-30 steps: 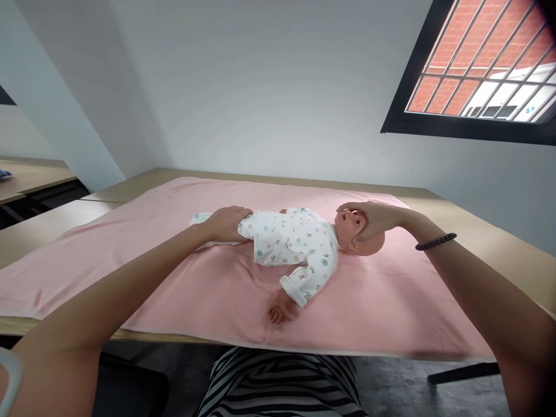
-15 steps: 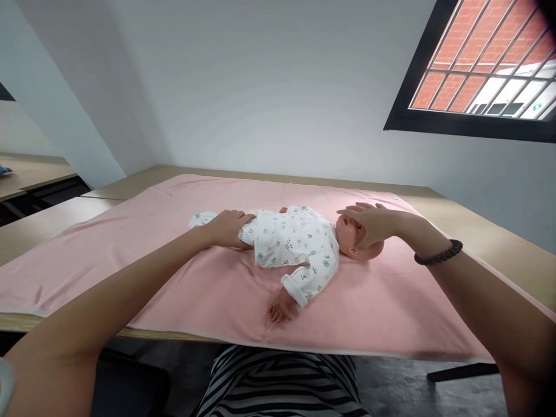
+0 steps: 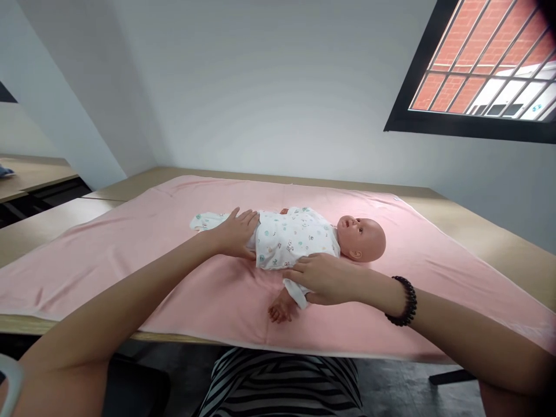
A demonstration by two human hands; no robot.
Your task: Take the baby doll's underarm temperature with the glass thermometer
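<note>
A baby doll (image 3: 299,234) in a white printed outfit lies face up, its bald head to the right and its legs to the left. Across its hip and upper leg rests my left hand (image 3: 237,234), open, with the thumb apart from the fingers. My right hand (image 3: 328,278), also open, lies over the sleeve of the doll's near arm, its fingers stretched toward the doll's side. Below it, the doll's small hand (image 3: 281,307) and white cuff (image 3: 296,292) stick out. My right palm and part of the sleeve are hidden.
Under the doll a pink blanket (image 3: 152,231) is spread over a light wooden table (image 3: 460,217). A pale wall (image 3: 278,104) stands behind, with a barred window (image 3: 482,69) at upper right. A dark chair (image 3: 134,385) is below the table's front edge.
My right hand has moved from the doll's forehead down and left onto its near sleeve, uncovering the face. My left hand has shifted slightly right, its fingers spreading at the doll's hip.
</note>
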